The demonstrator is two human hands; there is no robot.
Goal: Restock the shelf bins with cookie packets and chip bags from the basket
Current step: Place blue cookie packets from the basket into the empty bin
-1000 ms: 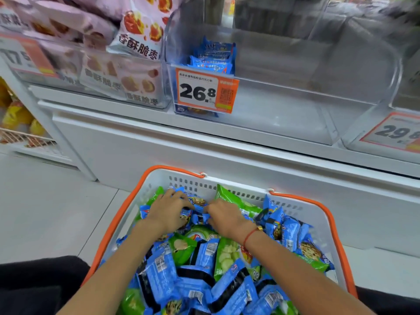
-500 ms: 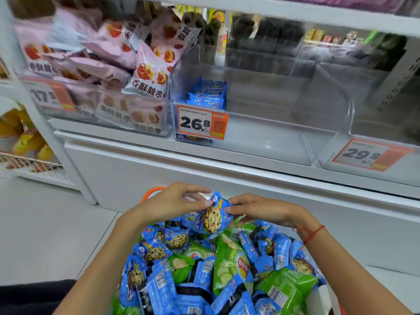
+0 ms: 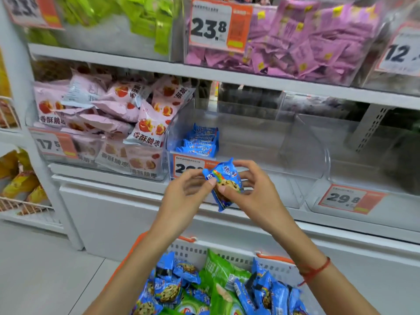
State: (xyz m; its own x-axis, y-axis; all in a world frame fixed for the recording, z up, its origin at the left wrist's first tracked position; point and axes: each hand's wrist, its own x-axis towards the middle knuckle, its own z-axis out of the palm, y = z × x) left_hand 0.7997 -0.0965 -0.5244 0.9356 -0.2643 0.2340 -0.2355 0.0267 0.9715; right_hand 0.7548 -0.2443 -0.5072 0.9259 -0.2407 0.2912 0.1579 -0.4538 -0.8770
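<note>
A blue cookie packet [image 3: 223,183] is pinched from both sides, by my left hand [image 3: 186,194] and my right hand [image 3: 259,192], just in front of the clear shelf bin [image 3: 261,142]. A short stack of the same blue packets [image 3: 200,142] stands in that bin's left corner. Under my arms sits the white basket with the orange rim [image 3: 188,248], filled with several blue cookie packets [image 3: 168,289] and green chip bags [image 3: 218,269].
Pink snack bags [image 3: 109,114] fill the bin to the left. A clear bin [image 3: 372,160] tagged 29.8 sits to the right. On the upper shelf stand bins of purple packets [image 3: 295,42] and green packets [image 3: 141,19]. A wire rack of yellow bags [image 3: 16,178] stands at far left.
Both hands have lifted one blue cookie packet out of the basket and up to the front of the clear bin. The view has tilted upward, showing the upper shelf.
</note>
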